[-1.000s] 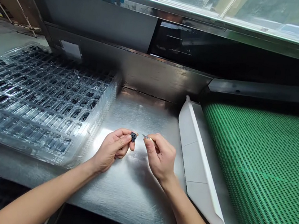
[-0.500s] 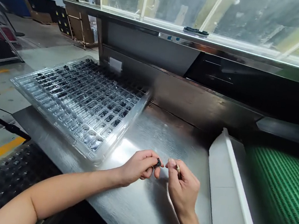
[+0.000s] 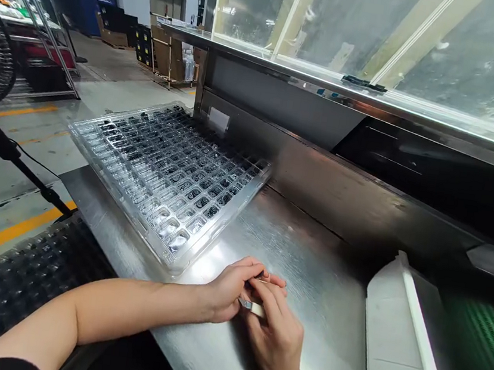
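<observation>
Left hand: laid low over the steel table, fingers curled together; what is pinched between them is hidden by the right hand, so whether the grip is closed on a part cannot be told.

Right hand: brought against the left hand from the near right, touching it, fingers folded over a small metal tool, on which the grip is clamped. A short bright length of the tool is seen between the two hands, with a thin tip showing just above the fingers.

Small dark part: not visible at the fingertips; its place cannot be told.

Clear blister tray: set on the far left of the table, just beyond the left hand and apart from it, tilted diagonally, one corner overhanging the table's left edge. Many pockets are filled with small dark round parts; the nearest rows of pockets are seen unfilled.

White guide rail: placed at the right, well apart from the hands, bordering a green mesh conveyor belt.

Steel back wall: raised along the far side of the table, topped by a glazed panel.

Black perforated mat: laid on the floor at the near left, beside yellow floor lines.
</observation>
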Motion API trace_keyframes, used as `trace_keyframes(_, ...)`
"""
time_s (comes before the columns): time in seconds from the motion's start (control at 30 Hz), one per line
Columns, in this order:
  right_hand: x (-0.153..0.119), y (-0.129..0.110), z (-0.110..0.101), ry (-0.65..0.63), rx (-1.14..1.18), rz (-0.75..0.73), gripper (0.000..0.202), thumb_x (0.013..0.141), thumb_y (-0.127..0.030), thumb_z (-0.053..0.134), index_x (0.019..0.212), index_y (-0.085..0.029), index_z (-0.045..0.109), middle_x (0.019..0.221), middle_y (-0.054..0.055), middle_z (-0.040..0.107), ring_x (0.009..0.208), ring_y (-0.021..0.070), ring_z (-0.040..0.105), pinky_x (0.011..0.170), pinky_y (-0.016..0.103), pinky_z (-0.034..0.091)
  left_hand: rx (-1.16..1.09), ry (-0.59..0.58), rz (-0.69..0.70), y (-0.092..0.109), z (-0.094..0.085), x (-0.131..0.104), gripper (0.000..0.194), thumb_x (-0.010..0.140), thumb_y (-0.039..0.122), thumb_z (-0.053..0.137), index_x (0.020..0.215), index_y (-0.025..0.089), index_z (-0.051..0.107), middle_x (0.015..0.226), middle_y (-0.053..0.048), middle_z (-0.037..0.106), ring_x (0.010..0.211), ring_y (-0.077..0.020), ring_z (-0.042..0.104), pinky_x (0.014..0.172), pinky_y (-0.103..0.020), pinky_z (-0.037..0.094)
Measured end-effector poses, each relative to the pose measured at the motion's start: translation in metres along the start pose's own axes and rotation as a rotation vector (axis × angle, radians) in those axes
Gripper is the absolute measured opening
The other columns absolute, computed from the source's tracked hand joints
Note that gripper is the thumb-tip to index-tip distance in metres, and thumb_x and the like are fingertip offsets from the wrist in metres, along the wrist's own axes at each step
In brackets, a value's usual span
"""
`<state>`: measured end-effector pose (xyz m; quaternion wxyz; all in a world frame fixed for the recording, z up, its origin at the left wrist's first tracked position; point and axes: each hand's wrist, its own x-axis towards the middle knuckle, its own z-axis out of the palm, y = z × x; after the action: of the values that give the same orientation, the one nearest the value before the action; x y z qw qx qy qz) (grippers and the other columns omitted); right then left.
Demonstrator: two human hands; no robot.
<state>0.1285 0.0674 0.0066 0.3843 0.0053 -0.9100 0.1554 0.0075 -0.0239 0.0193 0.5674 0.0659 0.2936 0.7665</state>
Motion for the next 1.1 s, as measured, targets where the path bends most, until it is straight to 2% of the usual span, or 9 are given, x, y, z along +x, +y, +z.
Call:
trace_keyframes(0.1,-0.002,0.004,-0.001,-0.014,0.021,0.008,0.026,0.115,-0.019,0.050,0.135,-0.019,0.067,0.125,0.009,0.073,0.115,0.0240,0.073,0.084,0.028,0.061,0.013,-0.052,-0.012,0.000,0.000,-0.001,0.046,0.080,0.049,0.091,0.090,0.020,0.057,0.116,-0.018,0.077,0.111,-0.0325,0.076,0.086,-0.035,0.059)
trace_keyframes(0.2,0.000,0.002,-0.006,0.004,0.105,0.032,0.022,0.117,-0.020,0.055,0.134,-0.022,0.069,0.121,0.008,0.074,0.112,0.0244,0.074,0.090,0.030,0.062,0.002,-0.073,-0.029,0.000,-0.001,0.002,0.049,0.077,0.049,0.092,0.093,0.019,0.057,0.115,-0.017,0.077,0.100,-0.0259,0.076,0.085,-0.031,0.058)
trace_keyframes(0.3,0.004,-0.003,-0.013,0.062,0.190,0.146,0.016,0.116,-0.026,0.064,0.128,-0.024,0.074,0.113,0.006,0.076,0.099,0.0255,0.076,0.083,0.032,0.062,0.048,-0.011,-0.015,0.002,-0.002,0.005,0.045,0.074,0.045,0.089,0.092,0.018,0.058,0.108,-0.014,0.075,0.088,-0.0192,0.072,0.077,-0.028,0.057)
trace_keyframes(0.43,0.009,-0.007,-0.023,0.173,0.236,0.250,0.011,0.113,-0.027,0.071,0.121,-0.027,0.080,0.103,0.003,0.076,0.081,0.0221,0.073,0.073,0.031,0.056,0.170,0.033,-0.004,0.008,0.000,0.004,0.042,0.065,0.041,0.085,0.092,0.015,0.064,0.093,-0.009,0.067,0.077,-0.0188,0.067,0.062,-0.029,0.057)
trace_keyframes(0.57,0.014,-0.002,-0.031,0.194,0.255,0.320,0.011,0.110,-0.033,0.075,0.116,-0.028,0.082,0.103,0.003,0.076,0.082,0.0224,0.071,0.074,0.031,0.056,0.235,-0.041,-0.111,0.016,0.008,-0.002,0.046,0.066,0.048,0.084,0.094,0.015,0.066,0.087,-0.006,0.065,0.061,-0.0127,0.057,0.046,-0.023,0.044)
trace_keyframes(0.67,0.015,0.000,-0.033,0.191,0.290,0.377,0.011,0.109,-0.036,0.076,0.109,-0.028,0.083,0.103,0.003,0.076,0.083,0.0227,0.070,0.076,0.032,0.056,0.276,-0.076,-0.185,0.019,0.011,-0.005,0.048,0.072,0.055,0.084,0.094,0.018,0.062,0.080,-0.001,0.063,0.054,-0.0085,0.049,0.043,-0.019,0.032)
trace_keyframes(0.8,0.013,0.000,-0.032,0.181,0.317,0.485,0.020,0.104,-0.047,0.081,0.103,-0.027,0.085,0.097,0.005,0.076,0.081,0.0242,0.071,0.076,0.032,0.059,0.359,-0.084,-0.118,0.020,0.010,-0.005,0.061,0.071,0.065,0.088,0.101,0.021,0.057,0.077,0.000,0.065,0.052,-0.0098,0.051,0.044,-0.020,0.035)
trace_keyframes(0.97,0.010,0.005,-0.029,0.272,0.380,0.808,0.059,0.083,-0.068,0.095,0.117,-0.021,0.082,0.103,0.011,0.078,0.084,0.0272,0.073,0.067,0.030,0.061,0.398,-0.161,-0.011,0.020,0.009,-0.005,0.067,0.078,0.065,0.086,0.120,0.016,0.068,0.079,-0.001,0.067,0.050,-0.0075,0.046,0.045,-0.022,0.028)
trace_keyframes(1.1,0.007,0.009,-0.028,0.298,0.424,0.911,0.064,0.076,-0.071,0.099,0.110,-0.019,0.082,0.097,0.011,0.076,0.077,0.0244,0.069,0.054,0.025,0.050,0.337,-0.195,0.015,0.019,0.010,-0.005,0.066,0.078,0.062,0.089,0.118,0.012,0.073,0.080,-0.003,0.070,0.047,-0.0048,0.039,0.046,-0.025,0.020)
